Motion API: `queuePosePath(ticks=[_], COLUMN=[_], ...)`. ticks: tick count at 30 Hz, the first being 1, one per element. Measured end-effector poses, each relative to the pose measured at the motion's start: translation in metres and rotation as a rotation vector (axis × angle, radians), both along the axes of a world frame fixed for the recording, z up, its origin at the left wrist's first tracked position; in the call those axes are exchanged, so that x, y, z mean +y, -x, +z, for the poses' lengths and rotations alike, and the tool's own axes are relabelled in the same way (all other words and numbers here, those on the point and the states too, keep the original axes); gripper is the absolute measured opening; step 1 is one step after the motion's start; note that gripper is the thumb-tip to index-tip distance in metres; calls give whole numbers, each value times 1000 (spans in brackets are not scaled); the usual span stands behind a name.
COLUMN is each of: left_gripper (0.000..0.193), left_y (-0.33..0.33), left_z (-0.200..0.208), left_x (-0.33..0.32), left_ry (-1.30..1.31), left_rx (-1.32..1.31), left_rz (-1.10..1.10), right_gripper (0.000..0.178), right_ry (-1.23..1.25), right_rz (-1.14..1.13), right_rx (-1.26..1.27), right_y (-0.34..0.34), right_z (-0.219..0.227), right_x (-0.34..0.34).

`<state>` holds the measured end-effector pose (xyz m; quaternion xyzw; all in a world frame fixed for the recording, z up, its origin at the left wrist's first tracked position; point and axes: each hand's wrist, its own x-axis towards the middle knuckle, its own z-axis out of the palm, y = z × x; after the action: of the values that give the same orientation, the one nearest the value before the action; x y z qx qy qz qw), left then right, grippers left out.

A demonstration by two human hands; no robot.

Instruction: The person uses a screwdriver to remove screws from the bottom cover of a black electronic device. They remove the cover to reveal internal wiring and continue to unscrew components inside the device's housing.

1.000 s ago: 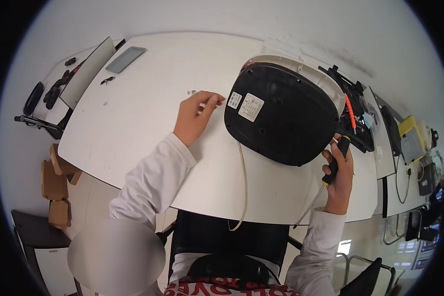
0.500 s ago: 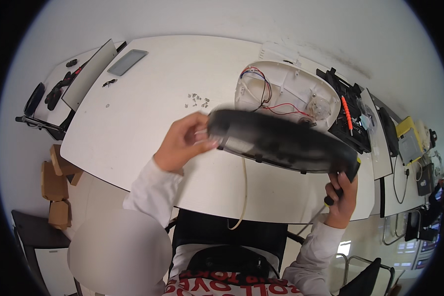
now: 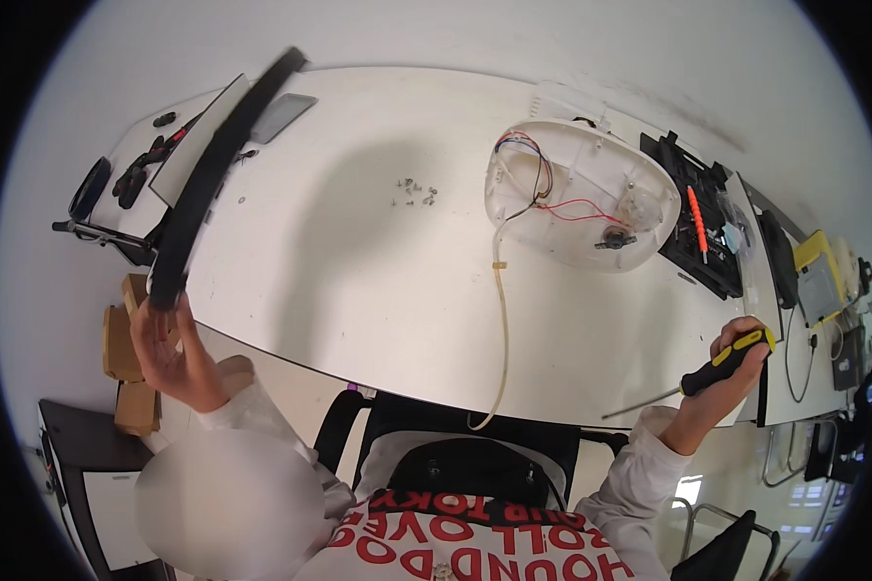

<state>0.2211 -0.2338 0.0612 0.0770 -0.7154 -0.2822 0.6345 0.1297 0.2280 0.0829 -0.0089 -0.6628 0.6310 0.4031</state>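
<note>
Pinching the cover (image 3: 220, 169) aside, the left hand (image 3: 177, 360) now leaves the wired shell (image 3: 576, 179) accessible; the right hand (image 3: 719, 399) clasps the screwdriver (image 3: 729, 363).

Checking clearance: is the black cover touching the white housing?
Apart. The head view shows tabletop and small screws between the black cover and the white housing.

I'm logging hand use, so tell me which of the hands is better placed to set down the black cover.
Probably the left hand: it holds the black cover, seen edge-on, by its near end. The right hand is well away to the right, gripping a screwdriver.
</note>
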Motion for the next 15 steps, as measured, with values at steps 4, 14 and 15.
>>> queuePosePath(ticks=[4,14,15], left_gripper=[21,21,21], left_y=[19,23,23], left_z=[8,-54,-57], left_x=[4,-19,-19], left_ry=[310,444,460], left_rx=[-188,-592,-618], left_rz=[287,381,374], right_gripper=[62,67,67], right_ry=[-228,-277,-264], right_rz=[4,172,173], right_rx=[39,14,17], right_y=[0,-10,-10], right_z=[-1,5,5], right_x=[-2,4,4])
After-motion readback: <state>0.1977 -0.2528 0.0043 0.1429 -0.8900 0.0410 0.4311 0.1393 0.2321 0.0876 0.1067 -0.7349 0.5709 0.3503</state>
